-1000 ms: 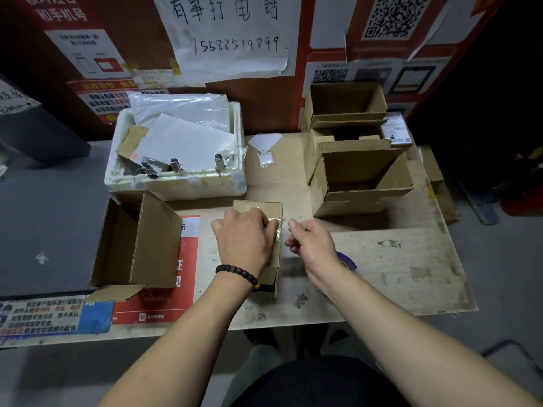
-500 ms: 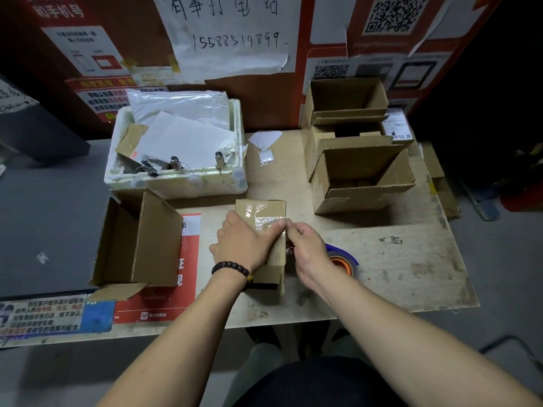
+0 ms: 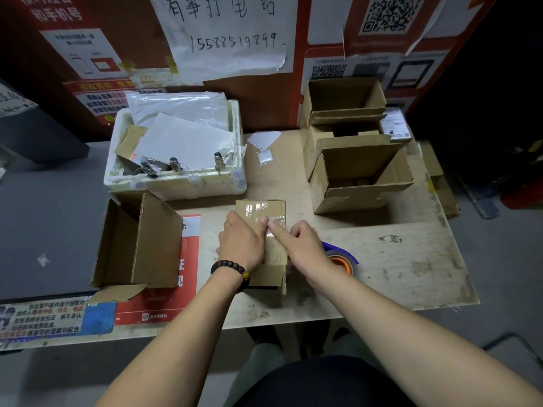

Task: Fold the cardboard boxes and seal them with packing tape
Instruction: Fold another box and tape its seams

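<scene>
A small cardboard box (image 3: 264, 208) stands at the middle of the wooden table (image 3: 396, 274), with clear packing tape across its closed top. My left hand (image 3: 242, 240) lies over the left part of the top, fingers reaching across the tape and pressing down. My right hand (image 3: 299, 242) is at the box's right edge; its straight index finger presses the tape onto the top while the other fingers are curled. A tape roll (image 3: 342, 259) with an orange core and blue rim lies on the table just behind my right wrist, partly hidden.
An open cardboard box (image 3: 141, 245) lies on its side to the left. Three open boxes (image 3: 361, 183) are stacked at the back right. A white foam tub (image 3: 176, 185) with papers and clips sits behind. A poster-covered wall closes the back.
My right hand moved from beside the box, where it held the tape taut, onto the box top. Its index finger now presses the tape down. My left hand stayed on the box.
</scene>
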